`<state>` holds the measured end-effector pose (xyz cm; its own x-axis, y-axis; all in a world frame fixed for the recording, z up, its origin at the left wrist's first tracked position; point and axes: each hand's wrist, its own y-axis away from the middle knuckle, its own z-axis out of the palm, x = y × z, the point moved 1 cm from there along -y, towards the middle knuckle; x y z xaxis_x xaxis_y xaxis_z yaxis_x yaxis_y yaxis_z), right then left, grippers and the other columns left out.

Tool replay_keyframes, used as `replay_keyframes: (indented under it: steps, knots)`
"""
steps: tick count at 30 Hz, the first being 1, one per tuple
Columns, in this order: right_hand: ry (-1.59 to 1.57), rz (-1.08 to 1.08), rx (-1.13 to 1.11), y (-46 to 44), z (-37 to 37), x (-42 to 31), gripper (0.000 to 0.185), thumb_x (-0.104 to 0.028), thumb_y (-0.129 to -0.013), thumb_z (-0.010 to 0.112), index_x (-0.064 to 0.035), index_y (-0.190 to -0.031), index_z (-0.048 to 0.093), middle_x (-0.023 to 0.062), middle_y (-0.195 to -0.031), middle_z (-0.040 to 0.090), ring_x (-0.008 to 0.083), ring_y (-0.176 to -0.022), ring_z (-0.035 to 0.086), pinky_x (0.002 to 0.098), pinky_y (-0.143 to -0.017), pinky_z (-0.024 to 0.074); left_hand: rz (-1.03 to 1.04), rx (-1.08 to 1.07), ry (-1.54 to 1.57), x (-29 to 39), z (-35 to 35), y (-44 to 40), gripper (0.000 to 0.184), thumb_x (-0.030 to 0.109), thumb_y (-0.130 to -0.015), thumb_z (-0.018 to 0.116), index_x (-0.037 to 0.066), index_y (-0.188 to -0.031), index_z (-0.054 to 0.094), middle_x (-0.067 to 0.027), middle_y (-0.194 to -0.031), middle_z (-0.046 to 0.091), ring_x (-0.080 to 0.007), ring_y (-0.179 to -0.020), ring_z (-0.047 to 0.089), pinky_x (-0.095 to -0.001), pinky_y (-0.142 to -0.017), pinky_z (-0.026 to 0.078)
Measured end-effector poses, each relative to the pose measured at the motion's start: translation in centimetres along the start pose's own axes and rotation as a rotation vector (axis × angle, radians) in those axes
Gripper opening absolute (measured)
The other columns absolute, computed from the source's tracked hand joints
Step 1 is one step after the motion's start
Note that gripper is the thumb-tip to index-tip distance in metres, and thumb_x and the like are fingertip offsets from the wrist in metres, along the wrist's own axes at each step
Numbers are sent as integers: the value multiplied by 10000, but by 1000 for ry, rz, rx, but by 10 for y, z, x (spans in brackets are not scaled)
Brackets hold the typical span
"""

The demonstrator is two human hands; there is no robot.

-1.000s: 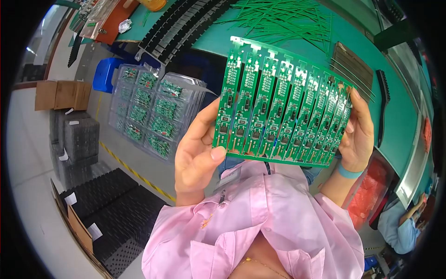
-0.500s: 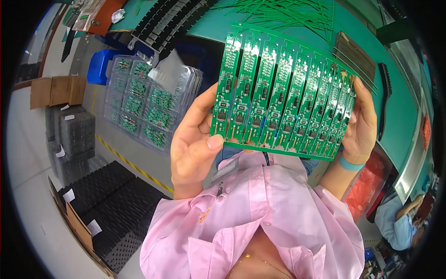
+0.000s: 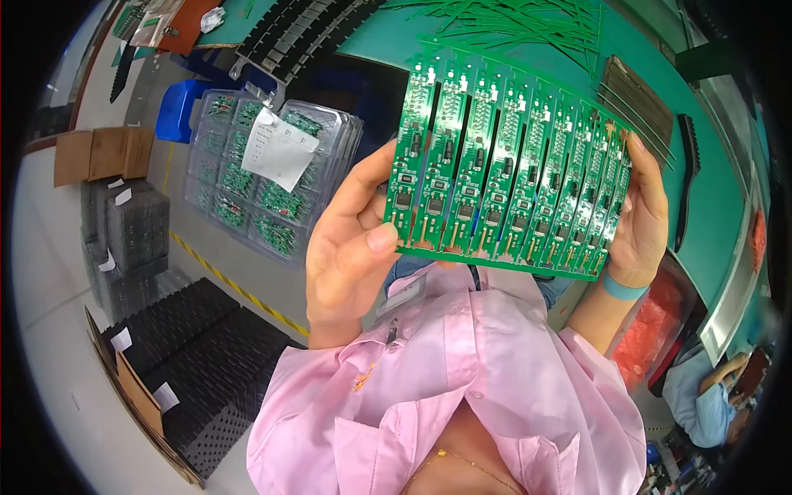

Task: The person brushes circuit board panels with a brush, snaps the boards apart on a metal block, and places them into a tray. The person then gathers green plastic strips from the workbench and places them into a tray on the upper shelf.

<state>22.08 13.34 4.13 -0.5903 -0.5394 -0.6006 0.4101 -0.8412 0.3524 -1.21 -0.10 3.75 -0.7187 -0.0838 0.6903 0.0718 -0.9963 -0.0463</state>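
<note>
A green circuit board panel (image 3: 507, 169), made of several narrow strips side by side, is held up in front of my chest. Small chips and other parts cover the side facing me. My left hand (image 3: 351, 247) grips its left edge, the thumb on the lower left corner and the fingers behind. At the right edge, my right hand (image 3: 646, 216) is closed around the panel, with part of its fingers hidden behind it.
Thin green strips (image 3: 528, 25) lie on the green table (image 3: 363, 51) beside a black slotted rack (image 3: 301, 37). Clear compartment trays (image 3: 276, 219) of small parts carry a paper sheet (image 3: 279, 150). Black stacked trays (image 3: 206, 346) stand lower left. Another person (image 3: 701, 400) sits at far right.
The panel has shifted slightly right and tilted a little, still in both hands. The paper sheet on the compartment trays, raised before, now lies flatter.
</note>
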Motion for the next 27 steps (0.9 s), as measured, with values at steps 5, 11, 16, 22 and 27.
replay_keyframes:
  steps: [5,11,16,22,27]
  knots:
    - [-91,48,-80,-3,0,4,287,-179,-930,480,9,-1109,603,3,-673,573,30,-419,363,167,-328,256,-8,36,10,2,4,0,663,66,-806,476,-52,-1401,208,-209,-1251,502,-261,-989,593,-331,-822,493]
    - [-91,-39,226,-3,7,8,266,-161,-918,500,0,-1096,614,65,-917,659,62,-493,454,172,-393,323,-3,79,46,1,5,1,649,93,-817,474,-47,-1398,220,-220,-1244,499,-281,-909,607,-356,-719,518]
    - [-11,-37,44,-1,6,11,238,-153,-906,522,5,-1050,627,79,-973,660,73,-502,466,182,-392,332,40,70,72,-1,0,1,643,156,-851,421,-41,-1411,174,-253,-1237,486,-324,-828,611,-353,-575,522]
    - [-79,31,-126,-5,-3,12,227,-167,-902,533,11,-1000,633,64,-846,653,65,-430,414,184,-334,269,15,67,97,0,-2,2,642,138,-851,406,-38,-1416,156,-239,-1263,472,-320,-867,612,-365,-618,533]
    - [-52,33,-28,-3,2,13,223,-186,-898,545,11,-949,637,49,-747,624,57,-381,358,184,-298,204,-6,116,33,-1,2,1,645,136,-852,406,-40,-1418,152,-231,-1264,477,-298,-849,608,-359,-623,526]
